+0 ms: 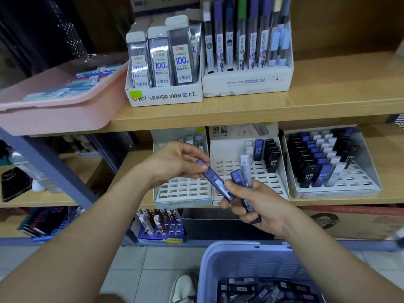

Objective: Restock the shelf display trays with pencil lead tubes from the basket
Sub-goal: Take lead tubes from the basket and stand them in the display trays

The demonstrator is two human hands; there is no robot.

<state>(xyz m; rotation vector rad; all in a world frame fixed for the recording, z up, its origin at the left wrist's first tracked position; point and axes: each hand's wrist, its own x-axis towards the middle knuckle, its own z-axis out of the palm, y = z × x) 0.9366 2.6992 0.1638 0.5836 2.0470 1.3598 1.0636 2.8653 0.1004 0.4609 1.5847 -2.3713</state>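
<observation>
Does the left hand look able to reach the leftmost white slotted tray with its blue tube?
Probably yes: the left hand, pinching the blue tube, hovers before that tray, nothing between.

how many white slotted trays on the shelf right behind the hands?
3. Left tray, nearly empty; middle tray, few tubes at its back right; right tray, fullest. A blue slotted tray sits one shelf lower, not counted. None looks hidden.

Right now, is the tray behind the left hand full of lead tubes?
No, the left tray shows rows of empty slots, with only a few tubes at its back.
</observation>
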